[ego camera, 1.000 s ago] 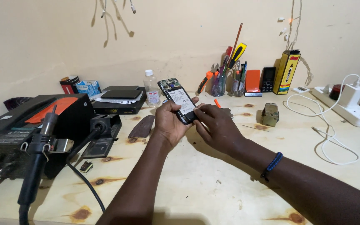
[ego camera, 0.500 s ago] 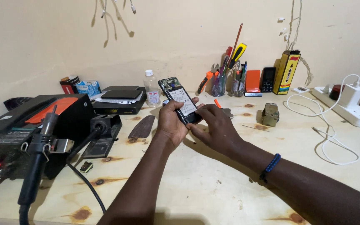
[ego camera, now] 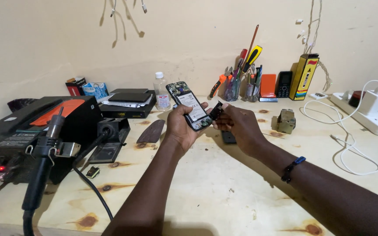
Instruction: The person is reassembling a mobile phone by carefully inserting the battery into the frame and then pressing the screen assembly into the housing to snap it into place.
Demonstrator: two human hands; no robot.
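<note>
Two hands meet above the middle of the counter — the left hand, grip wrapped around an opened phone, and the right hand, grip pinching a small black part at the phone's lower end. Farther back, against the counter's rear edge, stands a cup of tools.

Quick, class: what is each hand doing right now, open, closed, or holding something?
Left hand: closed around the opened phone, its back cover off.
Right hand: fingers pinching a small black part at the phone's lower end.
</note>
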